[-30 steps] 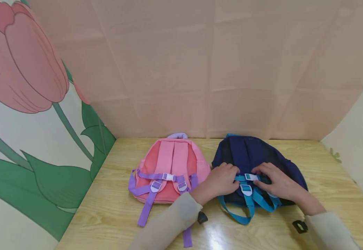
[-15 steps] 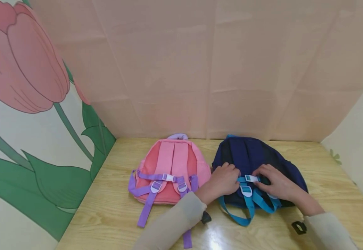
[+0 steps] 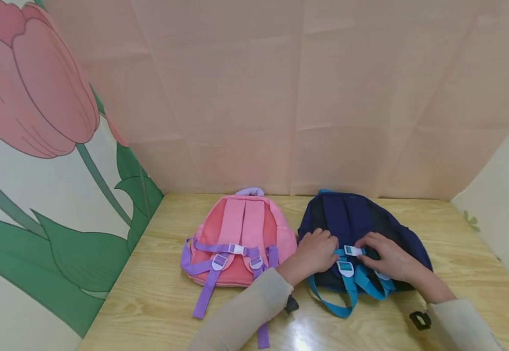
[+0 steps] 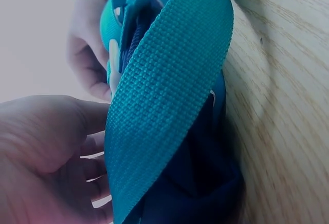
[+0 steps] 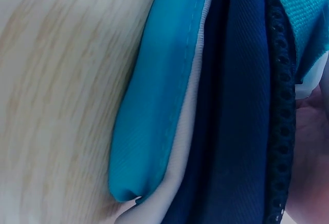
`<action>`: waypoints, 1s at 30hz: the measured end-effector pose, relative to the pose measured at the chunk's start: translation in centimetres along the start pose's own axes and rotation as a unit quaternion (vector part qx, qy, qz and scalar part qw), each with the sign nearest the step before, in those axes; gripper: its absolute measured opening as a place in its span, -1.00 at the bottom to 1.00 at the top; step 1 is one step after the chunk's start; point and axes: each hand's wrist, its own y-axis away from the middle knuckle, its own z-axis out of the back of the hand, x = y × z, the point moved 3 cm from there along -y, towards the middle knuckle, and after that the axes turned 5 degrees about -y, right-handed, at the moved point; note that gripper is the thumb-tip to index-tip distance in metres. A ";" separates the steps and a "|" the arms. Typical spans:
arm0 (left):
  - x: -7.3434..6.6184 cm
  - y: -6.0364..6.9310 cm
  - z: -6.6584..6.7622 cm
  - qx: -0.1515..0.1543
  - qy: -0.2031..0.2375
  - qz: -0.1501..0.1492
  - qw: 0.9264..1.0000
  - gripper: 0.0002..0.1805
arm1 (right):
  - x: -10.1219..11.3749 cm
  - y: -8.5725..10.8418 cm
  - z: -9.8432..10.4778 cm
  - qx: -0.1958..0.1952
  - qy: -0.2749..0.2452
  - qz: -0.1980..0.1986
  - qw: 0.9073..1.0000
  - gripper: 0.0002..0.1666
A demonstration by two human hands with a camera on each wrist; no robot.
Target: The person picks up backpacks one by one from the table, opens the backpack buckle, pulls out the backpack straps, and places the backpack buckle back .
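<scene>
Navy bkpk (image 3: 350, 224) lay on the table (image 3: 149, 292), prob. light & soft; white buckle (image 3: 352, 250) looked stiff, maybe slick, best held by its ends: my R hand (image 3: 383, 256) pinched one, my L hand (image 3: 317, 251) the teal strap (image 3: 339, 252).

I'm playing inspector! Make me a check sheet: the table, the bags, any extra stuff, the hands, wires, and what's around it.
Surface: wood-grain table, shiny glare near the front.
Job's things: dark blue backpack lies strap side up; pink backpack lies to its left, also strap side up.
Clutter: two small dark objects below the hands, too unclear to name.
Grippers: right hand pinches the white buckle; left hand seems to hold the blue strap beside it, fingertips hidden.
Cables: nothing seen.
Surroundings: peach backdrop behind, big tulip picture on the left.
</scene>
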 end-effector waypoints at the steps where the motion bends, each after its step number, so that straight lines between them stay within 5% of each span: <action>1: 0.0 0.0 0.0 0.000 0.001 0.001 1.000 -0.74 | 0.0 0.0 0.0 -0.003 -0.001 0.003 1.000 -0.77; 30: -1.0 -1.4 -0.6 -0.030 0.047 -0.011 0.998 -0.68 | 0.0 0.0 0.2 -0.044 -0.017 0.066 0.997 -0.66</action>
